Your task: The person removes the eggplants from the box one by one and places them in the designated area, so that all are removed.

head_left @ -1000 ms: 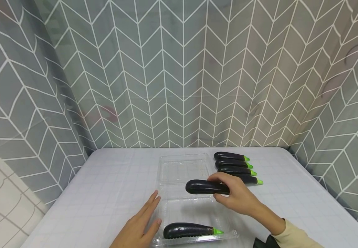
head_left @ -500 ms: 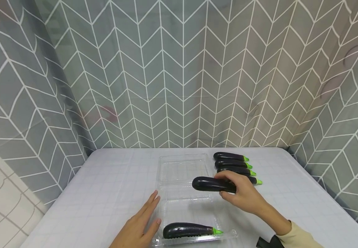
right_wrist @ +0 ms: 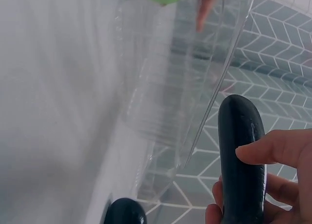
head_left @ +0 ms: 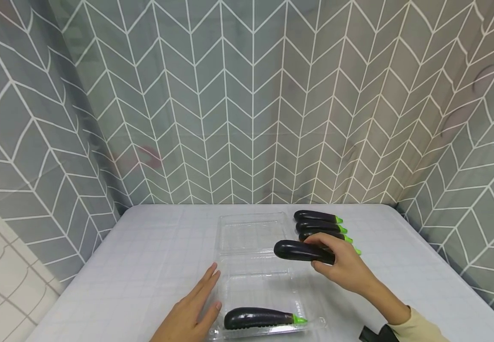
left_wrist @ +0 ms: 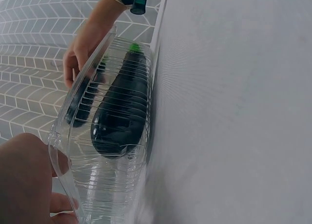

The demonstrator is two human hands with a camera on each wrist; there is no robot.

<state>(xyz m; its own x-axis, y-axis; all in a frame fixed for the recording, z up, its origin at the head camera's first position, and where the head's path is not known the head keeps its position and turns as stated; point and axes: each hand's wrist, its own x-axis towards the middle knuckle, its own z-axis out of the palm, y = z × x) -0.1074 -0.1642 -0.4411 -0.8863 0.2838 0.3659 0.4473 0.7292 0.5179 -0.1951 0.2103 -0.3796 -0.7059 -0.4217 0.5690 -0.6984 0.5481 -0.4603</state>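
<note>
My right hand (head_left: 344,266) grips a dark, glossy eggplant (head_left: 294,250) by its stem half, holding it over the right side of a clear plastic clamshell box (head_left: 257,289). Its green cap is hidden by the hand; in the right wrist view the thumb and fingers wrap the eggplant (right_wrist: 239,121). Another eggplant (head_left: 257,317) lies in the box along the near wall, green stem to the right. With fingers extended, my left hand (head_left: 190,306) rests at the box's left rim. The left wrist view has those fingers touching the clear rim (left_wrist: 61,158).
The box's lid (head_left: 251,232) lies folded back on the far side. Several eggplants (head_left: 315,216) lie in a row at the back right of the white-covered table (head_left: 144,256), the nearest partly behind my right hand. A patterned curtain (head_left: 251,118) hangs behind.
My right hand has moved right and slightly back with the eggplant still in its grip. The left hand and the eggplant in the box have stayed in place.
</note>
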